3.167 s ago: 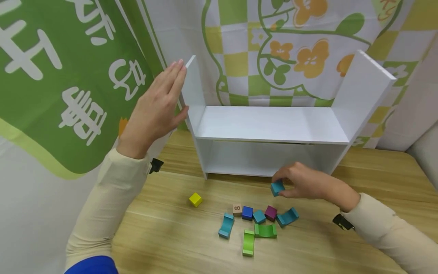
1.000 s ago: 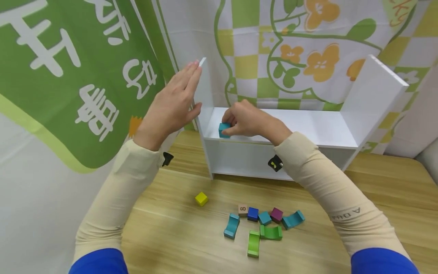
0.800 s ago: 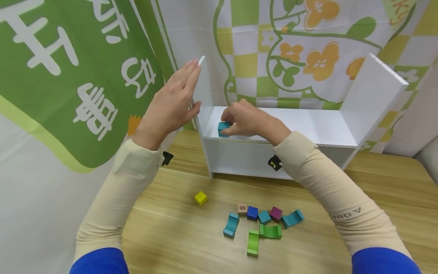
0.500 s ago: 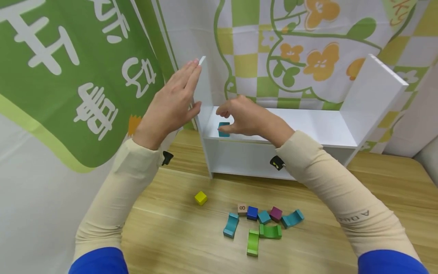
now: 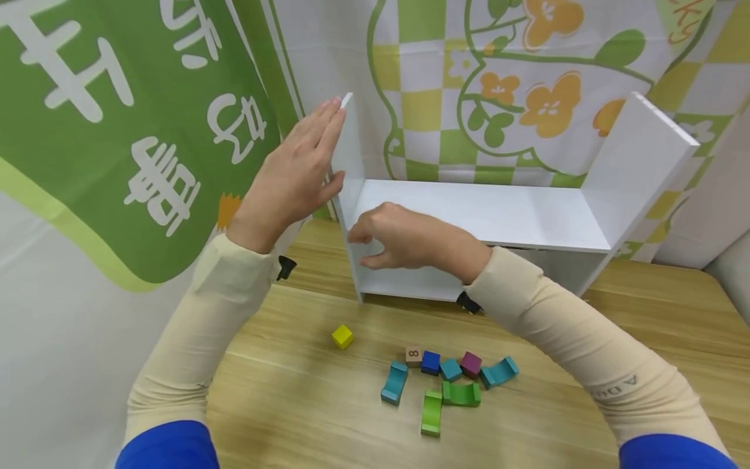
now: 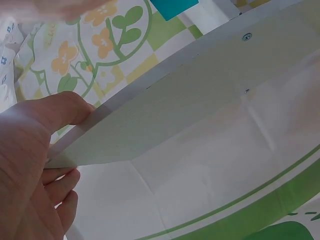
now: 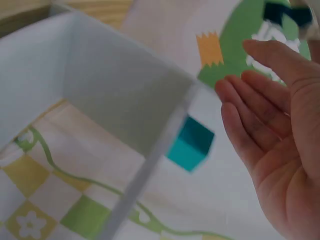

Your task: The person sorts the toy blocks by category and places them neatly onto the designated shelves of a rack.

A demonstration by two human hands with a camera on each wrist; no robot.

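My left hand (image 5: 293, 170) grips the front edge of the left side panel of a white two-tier shelf (image 5: 480, 205). In the left wrist view its thumb lies on one face of the panel and its fingers behind it. My right hand (image 5: 404, 238) hovers before the shelf's left part, fingers loosely bent and holding nothing. Behind it, a teal cube (image 7: 191, 144) shows on the upper board in the right wrist view, apart from the fingers. The head view hides that cube behind the right hand; part of a teal cube (image 6: 175, 6) appears at the left wrist view's top.
On the wooden table (image 5: 281, 365) lie a yellow cube (image 5: 342, 337), a number cube (image 5: 413, 355), a blue cube (image 5: 430, 363), another teal cube (image 5: 451, 369), a purple cube (image 5: 471, 365) and several teal and green curved blocks (image 5: 461, 394). A patterned cloth (image 5: 433, 117) hangs behind.
My right hand carried the teal cube from above the table to the upper board's left end, let go, and drew back toward me and down. My left hand stays on the panel.
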